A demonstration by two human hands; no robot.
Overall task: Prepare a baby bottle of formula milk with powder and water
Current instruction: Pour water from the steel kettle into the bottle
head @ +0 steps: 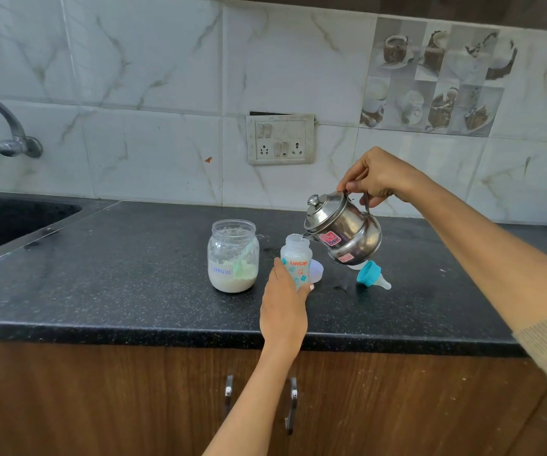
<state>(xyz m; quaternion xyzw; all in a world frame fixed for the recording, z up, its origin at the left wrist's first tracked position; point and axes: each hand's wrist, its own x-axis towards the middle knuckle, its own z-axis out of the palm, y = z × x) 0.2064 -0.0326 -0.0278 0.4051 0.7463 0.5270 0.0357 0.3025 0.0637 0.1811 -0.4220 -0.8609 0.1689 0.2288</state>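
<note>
A small white baby bottle (297,258) with orange lettering stands uncapped on the black counter (117,274). My left hand (283,304) grips its lower part from the near side. My right hand (379,177) holds a steel kettle (344,230) by its top handle, tilted left, with the spout at the bottle's mouth. Left of the bottle stands an open glass jar (232,256) labelled "Formula", partly filled with white powder, a green scoop inside. The teal collar with its nipple (372,274) lies on its side to the right.
A clear bottle cap (316,270) lies just behind the bottle. A dark sink (5,222) and a wall tap (9,126) are at far left. A switch and socket panel (280,139) is on the tiled wall. Cabinet doors with handles (293,403) are below the counter edge.
</note>
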